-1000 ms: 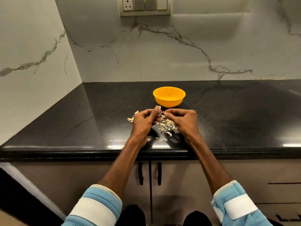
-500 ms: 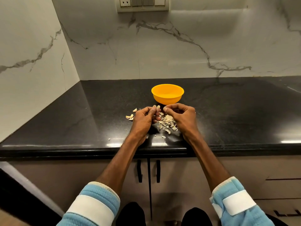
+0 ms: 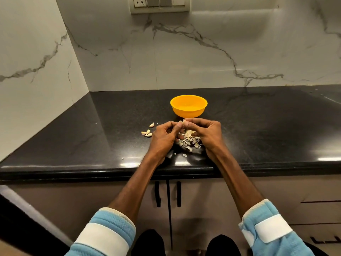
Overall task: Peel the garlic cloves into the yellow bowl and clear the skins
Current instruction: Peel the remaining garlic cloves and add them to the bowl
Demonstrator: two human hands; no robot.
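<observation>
Blue quilted sleeves [image 3: 114, 218] banded with white straps are seen nearest, and above them the polished edge of the black speckled stone countertop [image 3: 83, 145]. Over it the left hand [image 3: 163, 137] and the right hand [image 3: 208, 133] are brought together with fingers curled. A small pale garlic clove [image 3: 184, 122] is pinched between their fingertips; how much skin is left on it cannot be told. Beneath the hands a loose heap of thin, papery, curled skins [image 3: 191, 142] is spread on the stone.

The peeling is best done with the clove held firmly by one hand while the dry skin is lifted at the tip by a nail and drawn off in strips. Pressure should be kept light, since a bared clove is likely slick.

Just left of the left hand a few crescent-shaped cloves [image 3: 147, 133], apparently unpeeled, are scattered. Beyond, the round, smooth yellow plastic bowl [image 3: 188, 108] is set near the fingertips; its contents cannot be made out. White veined marble wall [image 3: 184, 52] is seen behind.
</observation>
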